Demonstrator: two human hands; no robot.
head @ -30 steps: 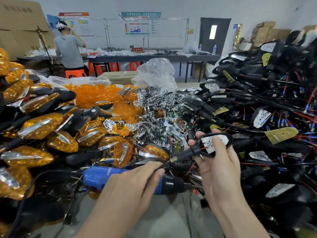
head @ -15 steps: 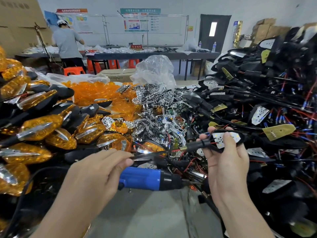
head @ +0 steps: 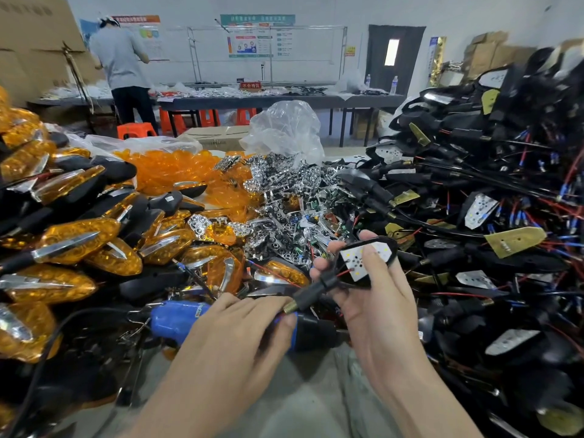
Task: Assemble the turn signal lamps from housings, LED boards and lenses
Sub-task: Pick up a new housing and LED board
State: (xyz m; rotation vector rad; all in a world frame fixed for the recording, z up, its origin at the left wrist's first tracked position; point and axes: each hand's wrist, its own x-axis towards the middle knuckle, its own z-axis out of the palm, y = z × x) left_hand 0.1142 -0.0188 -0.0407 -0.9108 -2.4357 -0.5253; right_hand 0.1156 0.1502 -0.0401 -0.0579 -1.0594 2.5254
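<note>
The right hand (head: 373, 298) holds the housing (head: 316, 290) at centre, fingers (head: 317, 270) curled under it and thumb pressing the board (head: 350, 259). The housing's long axis runs from 8 to 2 o'clock, stem toward 8. At its 7 o'clock, the left hand (head: 234, 336) grips the blue driver (head: 172, 320).
</note>
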